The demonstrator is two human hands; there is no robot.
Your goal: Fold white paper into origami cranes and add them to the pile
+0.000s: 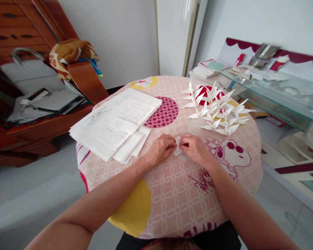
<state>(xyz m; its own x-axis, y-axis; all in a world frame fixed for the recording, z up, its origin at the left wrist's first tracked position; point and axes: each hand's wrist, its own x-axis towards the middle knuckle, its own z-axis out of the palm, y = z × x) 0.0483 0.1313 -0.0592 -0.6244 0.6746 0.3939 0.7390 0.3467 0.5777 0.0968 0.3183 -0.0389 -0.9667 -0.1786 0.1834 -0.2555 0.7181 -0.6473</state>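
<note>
A small folded piece of white paper [177, 151] lies on the cloth between my two hands. My left hand [161, 148] has its fingers closed on the paper's left edge. From the other side, my right hand [192, 147] pinches the right edge. Beyond my right hand stands a cluster of white paper cranes [216, 107], wings and necks pointing up. Left of my left hand is a stack of printed sheets [114, 114], with several smaller paper pieces [139, 140] sticking out at its near corner.
The round table [167, 194] wears a pink patterned cloth. At right, a glass shelf [276, 93] holds a metal pot [267, 51], a red bottle [240, 59] and papers. A wooden chair [86, 81] at left carries a bag [31, 74] and a laptop-like flat thing [58, 102].
</note>
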